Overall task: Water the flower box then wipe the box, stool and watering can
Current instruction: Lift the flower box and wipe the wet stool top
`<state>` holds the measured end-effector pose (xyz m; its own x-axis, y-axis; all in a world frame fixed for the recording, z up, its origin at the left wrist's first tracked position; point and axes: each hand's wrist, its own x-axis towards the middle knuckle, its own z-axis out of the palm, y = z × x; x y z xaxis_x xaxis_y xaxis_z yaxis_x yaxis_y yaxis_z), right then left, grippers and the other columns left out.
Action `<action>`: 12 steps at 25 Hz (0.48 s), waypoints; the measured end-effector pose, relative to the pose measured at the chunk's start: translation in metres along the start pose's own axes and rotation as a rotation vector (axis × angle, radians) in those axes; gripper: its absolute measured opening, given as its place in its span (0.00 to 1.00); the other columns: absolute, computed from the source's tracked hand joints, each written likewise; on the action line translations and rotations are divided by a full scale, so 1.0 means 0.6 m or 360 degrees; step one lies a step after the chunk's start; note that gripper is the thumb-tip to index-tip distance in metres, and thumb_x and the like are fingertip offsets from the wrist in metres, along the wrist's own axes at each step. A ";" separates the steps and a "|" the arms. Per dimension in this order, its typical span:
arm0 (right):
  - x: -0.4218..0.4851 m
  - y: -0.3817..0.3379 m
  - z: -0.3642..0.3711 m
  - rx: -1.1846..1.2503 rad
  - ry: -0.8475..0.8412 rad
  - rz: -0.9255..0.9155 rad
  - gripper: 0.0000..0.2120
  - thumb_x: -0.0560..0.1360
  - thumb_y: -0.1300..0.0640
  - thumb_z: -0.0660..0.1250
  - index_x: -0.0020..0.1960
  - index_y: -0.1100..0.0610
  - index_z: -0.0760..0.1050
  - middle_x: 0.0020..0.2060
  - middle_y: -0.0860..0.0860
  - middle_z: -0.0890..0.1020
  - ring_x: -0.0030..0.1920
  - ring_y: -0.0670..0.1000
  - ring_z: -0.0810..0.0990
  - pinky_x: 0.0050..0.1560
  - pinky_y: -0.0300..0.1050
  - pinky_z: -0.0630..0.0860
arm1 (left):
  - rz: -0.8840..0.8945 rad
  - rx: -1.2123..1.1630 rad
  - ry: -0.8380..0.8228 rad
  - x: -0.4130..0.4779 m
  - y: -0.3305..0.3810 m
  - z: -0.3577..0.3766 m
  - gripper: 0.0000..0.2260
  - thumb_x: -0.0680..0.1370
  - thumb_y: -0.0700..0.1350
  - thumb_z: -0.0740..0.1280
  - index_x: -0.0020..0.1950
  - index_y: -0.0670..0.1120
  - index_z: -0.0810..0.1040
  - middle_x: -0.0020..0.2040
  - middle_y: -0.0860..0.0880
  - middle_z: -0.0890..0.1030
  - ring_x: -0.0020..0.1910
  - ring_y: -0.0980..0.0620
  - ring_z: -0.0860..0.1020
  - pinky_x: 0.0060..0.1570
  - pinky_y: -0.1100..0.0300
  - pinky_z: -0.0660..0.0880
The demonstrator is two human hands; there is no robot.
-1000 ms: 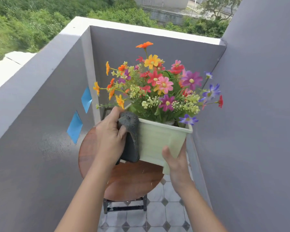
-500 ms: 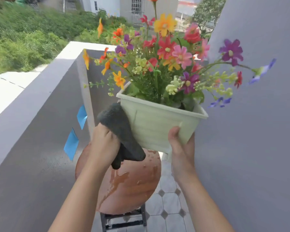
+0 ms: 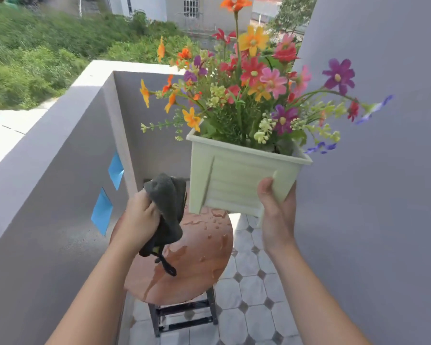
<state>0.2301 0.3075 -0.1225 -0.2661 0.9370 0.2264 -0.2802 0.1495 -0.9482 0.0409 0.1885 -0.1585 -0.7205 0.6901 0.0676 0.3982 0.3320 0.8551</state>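
My right hand [image 3: 277,210] grips the lower right corner of a pale green flower box [image 3: 237,178] full of colourful flowers [image 3: 251,90], holding it in the air above the stool. My left hand [image 3: 139,220] is closed around a dark grey cloth [image 3: 169,207], a little left of the box and apart from it. Below both stands a round brown stool [image 3: 197,260] on a dark frame; water drops and puddles lie on its seat. No watering can shows in this view.
A grey balcony wall [image 3: 47,195] with two blue patches [image 3: 102,210] runs along the left, and another grey wall [image 3: 371,195] closes the right. The floor has pale tiles [image 3: 251,295]. Greenery and buildings lie beyond the parapet.
The flower box rose off the stool and moved up and right in my right hand. My left hand with the cloth came off the box's side and dropped lower.
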 end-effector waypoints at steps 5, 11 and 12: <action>0.010 0.013 -0.013 -0.0017 0.0080 -0.0050 0.29 0.72 0.54 0.64 0.70 0.59 0.63 0.54 0.45 0.77 0.50 0.35 0.78 0.47 0.29 0.74 | 0.0152 0.0875 -0.0820 -0.078 -0.048 0.086 0.25 0.80 0.49 0.54 0.77 0.51 0.53 0.74 0.43 0.64 0.70 0.42 0.66 0.59 0.51 0.68; 0.029 0.020 -0.026 -0.0045 0.0103 -0.0130 0.27 0.73 0.57 0.63 0.70 0.62 0.61 0.53 0.46 0.76 0.51 0.34 0.78 0.49 0.29 0.73 | 0.0366 0.0981 -0.1026 -0.088 -0.088 0.113 0.34 0.72 0.65 0.47 0.77 0.57 0.49 0.76 0.57 0.41 0.74 0.55 0.36 0.73 0.49 0.39; 0.033 0.021 -0.025 -0.0054 0.0106 -0.0142 0.27 0.73 0.57 0.63 0.70 0.63 0.61 0.53 0.46 0.76 0.50 0.34 0.77 0.49 0.29 0.73 | 0.0407 0.1084 -0.1018 -0.084 -0.085 0.117 0.34 0.73 0.69 0.44 0.77 0.58 0.47 0.74 0.57 0.39 0.74 0.54 0.35 0.72 0.47 0.38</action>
<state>0.2353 0.3326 -0.1333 -0.1792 0.9382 0.2962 -0.2685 0.2430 -0.9321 0.0967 0.1820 -0.2418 -0.2016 0.9458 -0.2547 0.8887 0.2859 0.3584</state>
